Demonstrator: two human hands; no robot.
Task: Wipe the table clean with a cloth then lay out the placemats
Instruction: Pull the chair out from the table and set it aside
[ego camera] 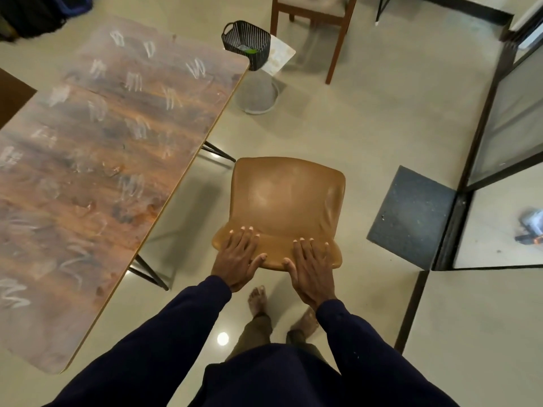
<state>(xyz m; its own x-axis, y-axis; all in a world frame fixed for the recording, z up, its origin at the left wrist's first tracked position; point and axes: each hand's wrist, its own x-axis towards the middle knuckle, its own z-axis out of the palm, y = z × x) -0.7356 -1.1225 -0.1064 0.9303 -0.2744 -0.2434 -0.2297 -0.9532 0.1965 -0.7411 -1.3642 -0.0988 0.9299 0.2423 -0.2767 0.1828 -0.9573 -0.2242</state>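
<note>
Tabletop [73, 177] smeared with white scribbles, just left of tan chair [288, 201]. Left grip [238, 257] and right grip [311, 268] lie flat, fingers spread (thumbs at near edge), on chair's backrest.

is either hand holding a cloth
No, the left hand and right hand both rest bare on the back of the chair.
</note>
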